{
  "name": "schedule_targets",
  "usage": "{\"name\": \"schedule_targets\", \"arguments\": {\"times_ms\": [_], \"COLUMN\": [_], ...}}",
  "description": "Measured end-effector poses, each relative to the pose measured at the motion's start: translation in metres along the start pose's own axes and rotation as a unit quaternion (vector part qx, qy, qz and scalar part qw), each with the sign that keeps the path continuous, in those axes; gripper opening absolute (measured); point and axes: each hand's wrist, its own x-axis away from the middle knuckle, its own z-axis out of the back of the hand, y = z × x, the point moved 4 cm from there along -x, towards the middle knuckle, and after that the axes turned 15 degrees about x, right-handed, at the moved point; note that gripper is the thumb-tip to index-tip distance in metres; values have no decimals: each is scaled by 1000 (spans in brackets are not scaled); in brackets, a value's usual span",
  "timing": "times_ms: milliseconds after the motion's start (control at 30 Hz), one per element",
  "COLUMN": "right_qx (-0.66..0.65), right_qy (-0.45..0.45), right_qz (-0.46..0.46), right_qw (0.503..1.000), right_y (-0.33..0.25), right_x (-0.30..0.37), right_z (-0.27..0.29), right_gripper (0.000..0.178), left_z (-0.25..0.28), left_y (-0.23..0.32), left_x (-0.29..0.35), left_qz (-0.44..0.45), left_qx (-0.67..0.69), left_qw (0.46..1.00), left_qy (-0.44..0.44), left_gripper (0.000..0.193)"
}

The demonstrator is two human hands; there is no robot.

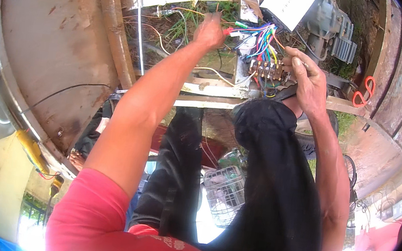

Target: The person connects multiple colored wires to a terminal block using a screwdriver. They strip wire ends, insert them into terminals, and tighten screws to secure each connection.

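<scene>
My left hand reaches over the metal frame, fingers curled closed on an orange wire that runs in from the left. Beside its knuckles are a red connector and a bundle of coloured wires. At the bundle's right, my right hand is closed, with an orange-brown wire at its fingertips. Just left of that hand sits a terminal block with metal screws, and wires run to it. A white box stands above the bundle, where the wires gather. The left fingertips are partly hidden.
A grey motor-like metal unit sits behind the box. Red-orange handles rest on the frame at right. White frame bars cross in front of my knees. A wire-guarded fan is below, and a yellow tool lies at left.
</scene>
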Motion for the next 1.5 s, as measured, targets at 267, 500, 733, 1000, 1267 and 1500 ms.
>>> {"name": "schedule_targets", "arguments": {"times_ms": [267,500,733,1000,1267,1500], "right_qx": [-14,-10,-49,-86,-104,-124], "right_qy": [-17,-2,39,47,46,52], "right_qz": [-1,-23,-48,-44,-52,-49], "right_qw": [1000,1000,997,994,992,990], "right_y": [-6,-8,-8,-12,-8,-1], "right_x": [-7,-9,-13,-23,-21,-20], "right_z": [4,7,14,0,-6,-6], "right_gripper": [33,34,36,36,35,35], "left_z": [-23,-14,48,64,58,92], "left_y": [-69,-52,37,29,22,21], "left_x": [-49,-23,63,132,142,166], "left_qz": [-13,102,27,-49,8,15], "left_qx": [-112,-78,47,93,108,229], "left_qw": [988,988,991,964,964,935], "left_qy": [-105,-82,-124,-245,-245,-269], "left_gripper": [61,30,39,42,31,15]}}
